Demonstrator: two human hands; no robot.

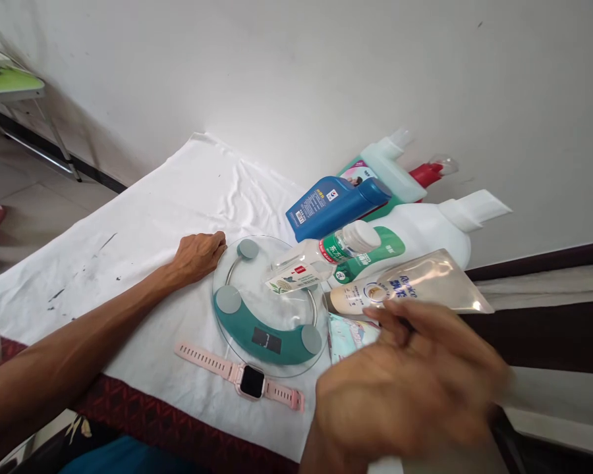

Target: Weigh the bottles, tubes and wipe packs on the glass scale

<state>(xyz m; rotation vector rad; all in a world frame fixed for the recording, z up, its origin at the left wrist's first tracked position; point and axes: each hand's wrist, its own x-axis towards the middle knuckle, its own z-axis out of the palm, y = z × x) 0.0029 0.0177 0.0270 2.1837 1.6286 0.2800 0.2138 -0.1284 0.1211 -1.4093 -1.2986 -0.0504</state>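
On the surface (pixel 153 210), our L hand (pixel 200 255), fingers clenched, sits beside the glass scale (pixel 261 303), prob. rigid, fragile, best held by opp. edges; R hand (pixel 415 382) blurred, can't tell fingers' state.

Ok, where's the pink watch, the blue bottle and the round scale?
Pink watch (pixel 252 381), head view: its dark screen.
Blue bottle (pixel 333 208), head view: its printed side.
Round scale (pixel 266 340), head view: its small display.
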